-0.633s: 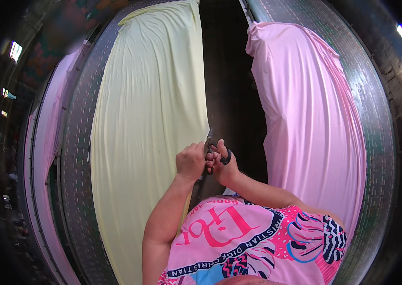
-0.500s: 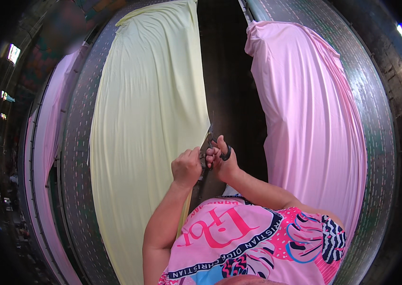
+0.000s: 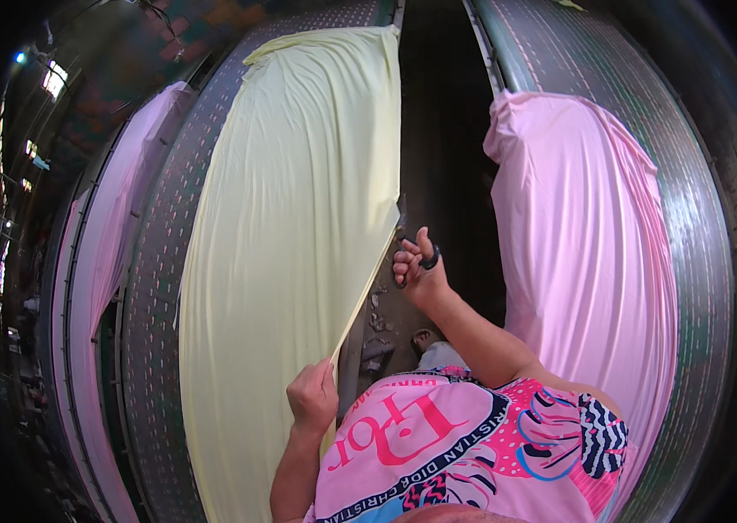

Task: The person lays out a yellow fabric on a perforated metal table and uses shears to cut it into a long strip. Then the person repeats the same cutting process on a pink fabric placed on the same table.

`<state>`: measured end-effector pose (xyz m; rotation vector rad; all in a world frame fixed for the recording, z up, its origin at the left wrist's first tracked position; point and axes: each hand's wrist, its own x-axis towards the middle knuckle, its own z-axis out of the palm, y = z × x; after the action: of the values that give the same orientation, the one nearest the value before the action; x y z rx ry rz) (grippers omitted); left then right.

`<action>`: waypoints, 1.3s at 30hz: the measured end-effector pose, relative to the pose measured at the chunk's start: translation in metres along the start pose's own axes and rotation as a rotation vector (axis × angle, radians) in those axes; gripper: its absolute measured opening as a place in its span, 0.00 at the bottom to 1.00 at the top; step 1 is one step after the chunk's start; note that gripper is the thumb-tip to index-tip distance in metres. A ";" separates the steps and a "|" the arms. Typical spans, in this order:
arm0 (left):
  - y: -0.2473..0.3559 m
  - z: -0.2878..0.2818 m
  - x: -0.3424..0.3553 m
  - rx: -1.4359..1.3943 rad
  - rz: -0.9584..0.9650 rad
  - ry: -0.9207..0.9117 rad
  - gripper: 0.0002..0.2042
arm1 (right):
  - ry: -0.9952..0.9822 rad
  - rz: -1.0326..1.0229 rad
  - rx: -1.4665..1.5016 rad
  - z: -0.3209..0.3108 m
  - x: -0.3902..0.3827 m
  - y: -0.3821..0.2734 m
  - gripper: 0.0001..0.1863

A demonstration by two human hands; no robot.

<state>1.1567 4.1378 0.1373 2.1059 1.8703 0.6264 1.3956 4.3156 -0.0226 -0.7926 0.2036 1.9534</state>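
A long sheet of pale yellow fabric (image 3: 281, 244) lies over the table on my left. My left hand (image 3: 313, 397) is closed on its near right edge and draws that edge taut in a slanting line. My right hand (image 3: 418, 264) is around dark-handled scissors (image 3: 429, 258), with the thumb through one loop. The scissors' blades are hard to make out against the dark gap, close to the point where the fabric's edge bends.
Pink fabric (image 3: 582, 227) covers the table on my right. Further left, another pink cloth (image 3: 120, 196) hangs over a rail. The perforated grey table surface (image 3: 168, 209) shows beside the yellow fabric. Small scraps (image 3: 377, 318) lie in the dark gap between the tables.
My left hand has moved down toward me along the yellow fabric, away from the scissors, pulling the edge tight. My right hand with the scissors has shifted slightly right.
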 end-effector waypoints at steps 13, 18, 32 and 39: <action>-0.004 -0.061 -0.016 0.121 -0.182 0.076 0.04 | 0.017 -0.016 -0.030 0.057 0.028 -0.015 0.46; -0.016 -0.066 0.003 0.197 -0.143 0.055 0.04 | -0.074 -0.093 -0.085 0.078 0.010 -0.021 0.38; -0.027 -0.039 0.051 -0.057 0.035 -0.332 0.19 | 0.108 -0.088 -0.150 0.055 -0.034 -0.016 0.34; -0.006 0.014 0.119 -0.189 0.043 -0.253 0.27 | 0.150 -0.063 -0.185 0.067 -0.048 -0.010 0.36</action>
<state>1.1681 4.2576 0.1397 2.0031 1.5696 0.4976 1.3886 4.3158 0.0605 -1.0561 0.0863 1.8728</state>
